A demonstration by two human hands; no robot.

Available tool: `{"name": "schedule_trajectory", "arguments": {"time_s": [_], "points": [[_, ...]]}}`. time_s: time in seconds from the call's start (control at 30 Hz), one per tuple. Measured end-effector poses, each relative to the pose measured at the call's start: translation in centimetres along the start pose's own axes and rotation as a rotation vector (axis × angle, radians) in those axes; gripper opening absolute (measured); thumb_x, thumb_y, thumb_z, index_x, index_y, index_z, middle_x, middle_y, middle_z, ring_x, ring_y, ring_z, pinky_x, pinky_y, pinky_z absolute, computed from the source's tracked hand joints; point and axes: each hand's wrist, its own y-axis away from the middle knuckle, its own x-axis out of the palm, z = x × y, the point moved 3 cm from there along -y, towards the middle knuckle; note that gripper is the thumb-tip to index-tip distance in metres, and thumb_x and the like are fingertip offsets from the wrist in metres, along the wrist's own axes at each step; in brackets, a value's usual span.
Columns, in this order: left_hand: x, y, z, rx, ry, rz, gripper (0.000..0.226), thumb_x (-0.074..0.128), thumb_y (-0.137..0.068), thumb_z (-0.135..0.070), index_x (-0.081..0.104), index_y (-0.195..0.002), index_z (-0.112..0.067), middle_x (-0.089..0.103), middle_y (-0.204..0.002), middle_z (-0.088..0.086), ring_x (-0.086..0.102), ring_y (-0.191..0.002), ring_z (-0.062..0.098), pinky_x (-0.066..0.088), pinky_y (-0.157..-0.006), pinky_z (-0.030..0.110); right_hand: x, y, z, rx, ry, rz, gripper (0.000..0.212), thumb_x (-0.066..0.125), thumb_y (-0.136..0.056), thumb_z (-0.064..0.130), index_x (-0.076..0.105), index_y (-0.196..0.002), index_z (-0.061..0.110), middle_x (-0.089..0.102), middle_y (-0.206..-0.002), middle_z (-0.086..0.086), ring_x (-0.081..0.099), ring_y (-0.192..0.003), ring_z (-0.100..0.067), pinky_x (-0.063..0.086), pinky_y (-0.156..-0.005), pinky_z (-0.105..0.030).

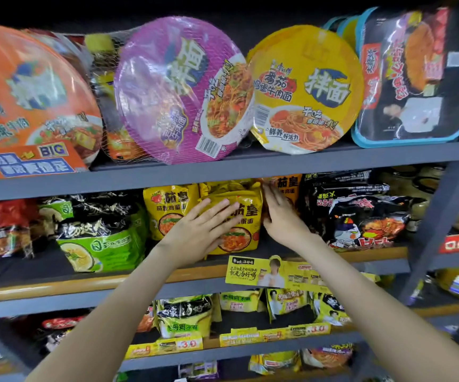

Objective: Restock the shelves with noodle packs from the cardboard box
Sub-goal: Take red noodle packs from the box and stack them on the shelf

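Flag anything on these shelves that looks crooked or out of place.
The yellow paper sign on the middle shelf front edge hangs crooked, its right end drooping below the rail. On the top shelf, the purple bowl sits rotated, its print sideways, unlike the yellow bowl beside it.

The middle shelf (43, 267) holds yellow noodle packs (247, 213); green packs (104, 244) at their 9 o'clock, black packs (360, 216) at 3 o'clock.

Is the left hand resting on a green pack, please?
No, the left hand lies flat on a yellow pack.
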Motion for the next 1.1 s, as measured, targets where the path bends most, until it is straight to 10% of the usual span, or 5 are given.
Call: {"name": "schedule_trajectory", "arguments": {"time_s": [0.27, 0.53, 1.1], "points": [[-1.6, 1.1, -1.4, -0.131, 0.210, -0.063, 0.051, 0.037, -0.095, -0.029, 0.039, -0.144, -0.014, 0.034, -0.152, 0.013, 0.031, -0.140, 0.028, 0.020, -0.115, 0.046, -0.1, 4.5, 1.9, 0.138, -0.058, -0.281, 0.049, 0.048, -0.092, 0.011, 0.037, -0.140, 0.006, 0.043, -0.136, -0.012, 0.036, -0.129, -0.025, 0.035, -0.103, -0.033], [-4.5, 7.5, -2.9, -0.318, 0.593, -0.170, 0.033, 0.043, -0.092, -0.021, 0.045, -0.124, -0.012, 0.065, -0.112, 0.011, 0.062, -0.096, 0.028, 0.051, -0.079, 0.037, 4.5, 10.6, 10.6, -0.084, 0.065, -0.410, 0.032, 0.053, -0.086, 0.018, 0.057, -0.113, 0.004, 0.058, -0.101, -0.010, 0.050, -0.097, -0.024, 0.047, -0.080, -0.034], [-4.6, 36.7, -8.0, -0.823, 0.837, 0.269, 0.033, 0.039, -0.086, -0.026, 0.065, -0.088, -0.006, 0.062, -0.076, 0.009, 0.063, -0.067, 0.031, 0.042, -0.041, 0.028, 26.4, 19.5, 28.6, -0.252, -0.047, 0.197, 0.005, 0.058, -0.084, 0.005, 0.054, -0.084, 0.002, 0.055, -0.080, -0.013, 0.051, -0.081, -0.033, 0.036, -0.067, -0.036]]}}
